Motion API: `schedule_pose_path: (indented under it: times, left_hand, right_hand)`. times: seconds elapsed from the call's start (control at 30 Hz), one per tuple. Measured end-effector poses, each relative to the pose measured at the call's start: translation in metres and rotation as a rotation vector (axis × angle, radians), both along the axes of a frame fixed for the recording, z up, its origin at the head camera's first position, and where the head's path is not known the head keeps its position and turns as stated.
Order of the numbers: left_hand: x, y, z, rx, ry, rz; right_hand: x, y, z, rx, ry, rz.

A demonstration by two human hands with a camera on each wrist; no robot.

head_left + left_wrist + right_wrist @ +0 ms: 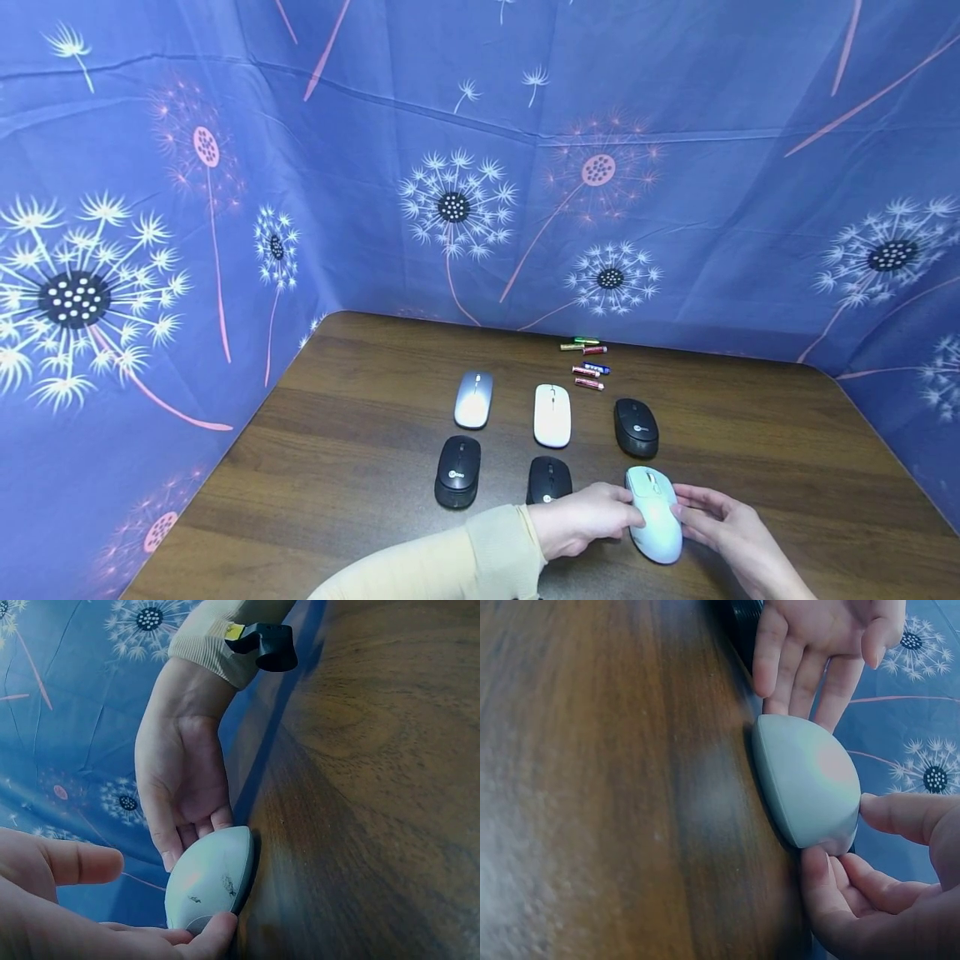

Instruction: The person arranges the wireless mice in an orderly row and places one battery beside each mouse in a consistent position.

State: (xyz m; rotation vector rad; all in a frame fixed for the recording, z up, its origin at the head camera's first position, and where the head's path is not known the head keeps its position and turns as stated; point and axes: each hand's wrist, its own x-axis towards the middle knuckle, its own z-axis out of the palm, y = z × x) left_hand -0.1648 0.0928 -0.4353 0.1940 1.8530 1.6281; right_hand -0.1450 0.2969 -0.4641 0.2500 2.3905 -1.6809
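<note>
A pale mint computer mouse (655,517) lies at the front right of the table, between both hands. From its left side my left hand (596,517) touches it with fingertips; the right wrist view shows this hand's fingers straight and its thumb off the mouse. On the other side, my right hand (723,525) holds the edge between thumb and fingers, as the right wrist view shows. A black mouse (549,477) sits just behind the left hand, its lower end hidden by that hand. Another black mouse (636,427) lies beyond the pale one.
A silver mouse (473,400), a white mouse (552,417) and a black mouse (457,472) lie further left. Several small batteries (587,372) are scattered toward the back of the brown wooden table (345,400). A blue dandelion-print cloth (360,208) hangs around the table.
</note>
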Motion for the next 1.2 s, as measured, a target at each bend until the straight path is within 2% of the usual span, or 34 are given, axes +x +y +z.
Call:
schedule_pose_path:
  times: [0.3, 0.47, 0.67, 0.9, 1.07, 1.2]
  left_hand:
    - [0.000, 0.001, -0.003, 0.019, -0.014, 0.008]
    - [-0.001, 0.002, -0.003, 0.059, -0.017, 0.018]
    - [-0.001, -0.001, 0.000, 0.091, -0.020, -0.002]
    - [0.001, -0.009, 0.008, 0.050, 0.021, -0.038]
    - [0.003, -0.021, 0.017, 0.005, 0.055, -0.092]
    - [0.002, -0.034, 0.025, -0.021, 0.113, -0.130]
  right_hand:
    - [0.000, -0.001, -0.002, -0.007, 0.002, -0.024]
    - [0.001, -0.001, -0.001, 0.003, 0.002, -0.020]
    - [0.002, 0.001, 0.006, 0.035, -0.017, -0.003]
    - [0.003, 0.001, 0.021, 0.083, 0.015, 0.030]
    - [0.001, -0.001, 0.033, 0.178, 0.074, 0.067]
    - [0.000, -0.003, 0.042, 0.276, 0.199, 0.097]
